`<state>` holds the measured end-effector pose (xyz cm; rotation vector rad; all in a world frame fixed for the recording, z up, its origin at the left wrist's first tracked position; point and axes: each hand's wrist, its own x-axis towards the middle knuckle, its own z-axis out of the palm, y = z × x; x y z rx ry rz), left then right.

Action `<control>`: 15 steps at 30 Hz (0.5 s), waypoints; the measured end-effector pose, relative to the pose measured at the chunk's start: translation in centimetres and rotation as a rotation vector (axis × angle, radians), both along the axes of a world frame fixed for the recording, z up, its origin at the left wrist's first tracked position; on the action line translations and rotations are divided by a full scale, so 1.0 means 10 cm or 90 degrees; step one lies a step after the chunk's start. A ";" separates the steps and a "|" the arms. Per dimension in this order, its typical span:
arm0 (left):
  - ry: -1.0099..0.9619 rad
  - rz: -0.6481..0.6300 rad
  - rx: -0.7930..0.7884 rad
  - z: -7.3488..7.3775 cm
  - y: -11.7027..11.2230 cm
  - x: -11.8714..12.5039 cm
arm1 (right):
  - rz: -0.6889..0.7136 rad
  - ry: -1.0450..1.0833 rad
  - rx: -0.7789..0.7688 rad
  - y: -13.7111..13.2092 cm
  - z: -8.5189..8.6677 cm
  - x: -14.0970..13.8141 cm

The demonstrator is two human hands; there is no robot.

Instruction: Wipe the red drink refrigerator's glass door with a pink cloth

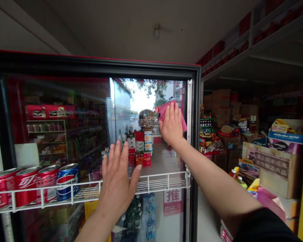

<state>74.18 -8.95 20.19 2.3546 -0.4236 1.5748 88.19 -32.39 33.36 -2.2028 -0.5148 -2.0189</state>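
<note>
A drinks cooler with a black-framed glass door (96, 69) fills the left and middle of the view. My left hand (118, 181) lies flat on the glass with its fingers spread, at the level of a white wire shelf (164, 183). My right hand (171, 125) presses a pink cloth (164, 109) flat against the glass near the door's upper right edge. The glass reflects a shop aisle and the street outside.
Red cola cans (22, 185) and a blue cola can (68, 180) stand on the wire shelf at the left. Bottles (135, 216) sit on the shelf below. To the right are stacked cardboard boxes (270, 168) and shelves of goods (209, 134).
</note>
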 end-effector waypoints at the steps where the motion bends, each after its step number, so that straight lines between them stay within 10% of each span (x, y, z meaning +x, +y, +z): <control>1: -0.004 -0.001 -0.002 0.03 -0.02 0.00 | -0.009 -0.008 0.003 -0.02 0.19 0.01; 8: 0.008 -0.025 0.004 0.13 -0.14 0.12 | -0.053 -0.064 0.029 -0.18 1.15 0.11; 15: 0.022 -0.058 -0.006 0.13 -0.28 0.25 | -0.063 -0.070 0.113 -0.18 1.12 0.38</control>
